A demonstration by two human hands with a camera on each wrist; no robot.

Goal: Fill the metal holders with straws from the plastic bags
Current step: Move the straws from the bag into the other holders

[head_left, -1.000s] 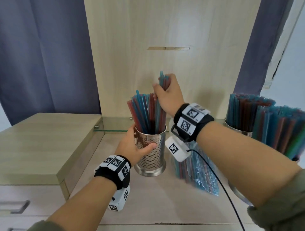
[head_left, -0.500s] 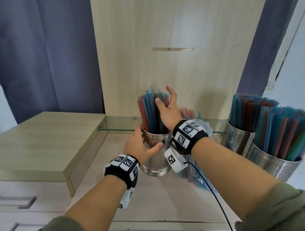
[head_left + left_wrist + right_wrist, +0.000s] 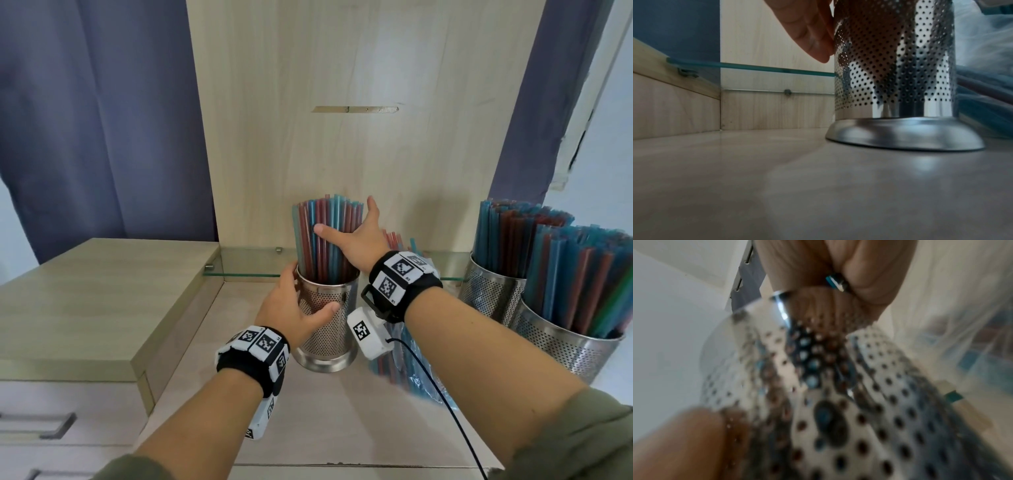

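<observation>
A perforated metal holder [image 3: 325,329] packed with red and blue straws [image 3: 325,240] stands upright on a pale wooden counter [image 3: 308,411], just in front of a glass shelf [image 3: 250,265] at the back panel. The left hand [image 3: 291,308] grips the holder's wall, thumb across the front and fingers [image 3: 813,40] curled round the far side, its flared base [image 3: 904,136] flat on the counter. The right hand [image 3: 356,240] lies against the straws above the holder's rim, fingers straight and spread, thumb across the bundle's front, gripping nothing; the right wrist view is too blurred to add more. Just right of the holder, partly behind the right wrist, lies a plastic bag [image 3: 414,370] with more straws in it. Well to the right of the holder stand two more holders [image 3: 561,339], both crowded with straws.

The step in hand appears to be settling the bundle. Done well, the left hand would keep the base pinned flat while the right palm gathers the straws upright and taps their tops level, pressing lightly enough not to bend them. The holder looks nearly full, so any further handful should probably be small and fed in straight down.
</observation>
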